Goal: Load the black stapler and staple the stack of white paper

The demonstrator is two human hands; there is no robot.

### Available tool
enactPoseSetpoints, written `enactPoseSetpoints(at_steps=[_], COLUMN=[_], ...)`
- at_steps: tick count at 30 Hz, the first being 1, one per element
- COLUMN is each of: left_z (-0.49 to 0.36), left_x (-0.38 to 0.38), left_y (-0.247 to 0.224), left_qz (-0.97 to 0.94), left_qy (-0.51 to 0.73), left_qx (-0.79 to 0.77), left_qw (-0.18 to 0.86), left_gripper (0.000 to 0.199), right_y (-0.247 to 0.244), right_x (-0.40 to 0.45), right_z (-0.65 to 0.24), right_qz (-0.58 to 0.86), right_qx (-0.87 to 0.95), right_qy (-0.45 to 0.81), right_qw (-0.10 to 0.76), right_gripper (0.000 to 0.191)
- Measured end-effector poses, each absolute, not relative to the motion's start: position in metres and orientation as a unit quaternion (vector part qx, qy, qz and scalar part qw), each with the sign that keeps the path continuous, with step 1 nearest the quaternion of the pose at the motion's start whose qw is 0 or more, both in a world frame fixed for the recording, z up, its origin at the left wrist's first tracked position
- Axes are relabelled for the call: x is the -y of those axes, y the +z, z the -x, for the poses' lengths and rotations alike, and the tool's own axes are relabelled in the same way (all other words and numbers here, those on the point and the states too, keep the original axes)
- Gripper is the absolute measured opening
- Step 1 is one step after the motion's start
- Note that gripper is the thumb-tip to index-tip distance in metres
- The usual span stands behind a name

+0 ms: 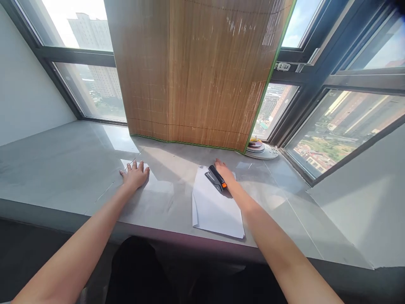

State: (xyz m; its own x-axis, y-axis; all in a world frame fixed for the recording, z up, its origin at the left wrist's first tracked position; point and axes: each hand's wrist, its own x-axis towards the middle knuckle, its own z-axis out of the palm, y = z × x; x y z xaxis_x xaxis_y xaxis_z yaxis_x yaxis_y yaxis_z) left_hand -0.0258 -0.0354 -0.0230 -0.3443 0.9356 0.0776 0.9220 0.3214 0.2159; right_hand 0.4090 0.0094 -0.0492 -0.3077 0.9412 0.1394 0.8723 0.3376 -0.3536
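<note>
My left hand lies flat on the grey window sill, its fingers spread and holding nothing. A small stack of white paper rests on the sill to the right of it, one corner slightly lifted at the lower left. On the paper's upper part sits a black stapler with an orange end. Right beside the stapler is my right hand, over the paper's top right edge. Its visible fingers stretch forward, the others are hidden; whether it touches the stapler I cannot tell.
A brown bamboo blind with green edging hangs down to the back of the sill. Stacked round plates or discs lie in the far right corner. Dark-framed windows and white side walls close in the sill.
</note>
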Motion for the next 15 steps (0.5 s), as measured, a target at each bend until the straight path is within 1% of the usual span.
enactPoseSetpoints(at_steps=[4,8,12,15], left_z=[0.034,0.026,0.027,0.028], left_x=[0.046,0.041,0.043,0.044], left_y=[-0.032,-0.034,-0.033,-0.033], left_qz=[-0.585,-0.579,-0.584,-0.582], left_qy=[0.105,0.115,0.106,0.104], left_qx=[-0.804,-0.807,-0.805,-0.806], left_qw=[0.023,0.016,0.017,0.011], left_gripper=[0.063,0.060,0.059,0.057], right_y=[-0.038,-0.037,-0.040,-0.038], right_x=[-0.012,-0.015,-0.022,-0.027], right_z=[-0.325,-0.257,-0.208,-0.191], right_qz=[0.583,0.547,0.517,0.502], right_qx=[0.780,0.802,0.818,0.824], right_qy=[0.140,0.155,0.174,0.179], right_qw=[0.178,0.185,0.185,0.192], right_gripper=[0.044,0.057,0.064,0.070])
